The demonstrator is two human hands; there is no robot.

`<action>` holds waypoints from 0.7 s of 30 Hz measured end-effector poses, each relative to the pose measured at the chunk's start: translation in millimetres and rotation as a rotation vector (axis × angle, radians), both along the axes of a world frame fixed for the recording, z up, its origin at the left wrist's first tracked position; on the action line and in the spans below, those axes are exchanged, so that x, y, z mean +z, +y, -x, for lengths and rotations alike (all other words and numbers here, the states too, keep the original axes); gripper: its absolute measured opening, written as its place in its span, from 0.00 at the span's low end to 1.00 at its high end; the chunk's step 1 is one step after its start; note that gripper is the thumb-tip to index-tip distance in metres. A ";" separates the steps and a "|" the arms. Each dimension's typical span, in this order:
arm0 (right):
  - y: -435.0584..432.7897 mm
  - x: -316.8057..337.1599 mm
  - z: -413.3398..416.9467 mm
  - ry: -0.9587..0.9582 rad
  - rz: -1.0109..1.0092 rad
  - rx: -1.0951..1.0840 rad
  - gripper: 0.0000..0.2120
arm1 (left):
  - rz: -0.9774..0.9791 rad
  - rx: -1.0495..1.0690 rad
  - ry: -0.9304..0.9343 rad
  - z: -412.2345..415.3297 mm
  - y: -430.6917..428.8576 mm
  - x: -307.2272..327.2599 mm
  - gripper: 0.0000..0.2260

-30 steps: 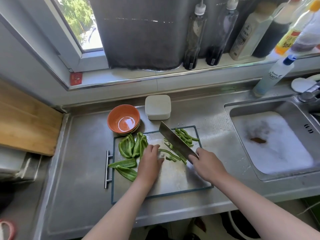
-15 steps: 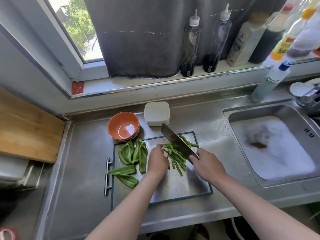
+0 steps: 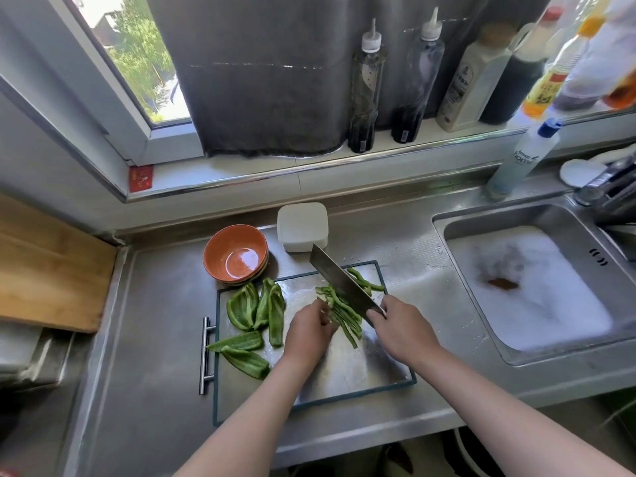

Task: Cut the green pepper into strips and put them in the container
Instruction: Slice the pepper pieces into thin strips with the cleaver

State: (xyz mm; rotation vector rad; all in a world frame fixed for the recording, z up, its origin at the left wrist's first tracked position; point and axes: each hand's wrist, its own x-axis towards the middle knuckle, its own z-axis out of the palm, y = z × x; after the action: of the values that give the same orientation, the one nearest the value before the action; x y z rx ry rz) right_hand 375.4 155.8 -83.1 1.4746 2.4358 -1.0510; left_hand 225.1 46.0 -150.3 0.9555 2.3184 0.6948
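Bare forearms reach forward; right hand [image 3: 402, 327] grips a cleaver [image 3: 344, 284], left hand [image 3: 309, 335] just beside, fingers blurred.

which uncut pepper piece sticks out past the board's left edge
The upper pepper piece of the two lying crosswise at the cutting board's left; its tip overhangs the edge toward the metal handle. The others lie wholly on the board.
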 end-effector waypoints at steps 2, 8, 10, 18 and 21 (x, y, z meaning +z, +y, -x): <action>-0.1 -0.4 0.1 -0.013 -0.004 -0.006 0.13 | 0.001 0.007 -0.047 -0.5 4.5 0.9 0.13; -1.7 3.9 3.8 -0.006 -0.014 -0.012 0.13 | -0.030 0.121 0.002 13.0 10.8 13.9 0.06; -3.2 5.0 5.5 0.003 -0.013 -0.016 0.14 | -0.034 0.111 0.078 17.6 12.5 12.5 0.07; -9.3 6.9 6.1 0.001 -0.013 -0.016 0.13 | 0.080 -0.021 0.213 25.1 28.4 1.3 0.07; -10.3 5.5 4.5 -0.007 -0.007 -0.023 0.13 | 0.083 -0.059 0.235 28.0 29.7 -0.9 0.08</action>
State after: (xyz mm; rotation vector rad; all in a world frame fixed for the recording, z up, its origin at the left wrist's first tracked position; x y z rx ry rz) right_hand 370.8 145.5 -77.5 1.5090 2.4263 -1.0400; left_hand 197.1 75.7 -151.3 1.1134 2.4879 0.4809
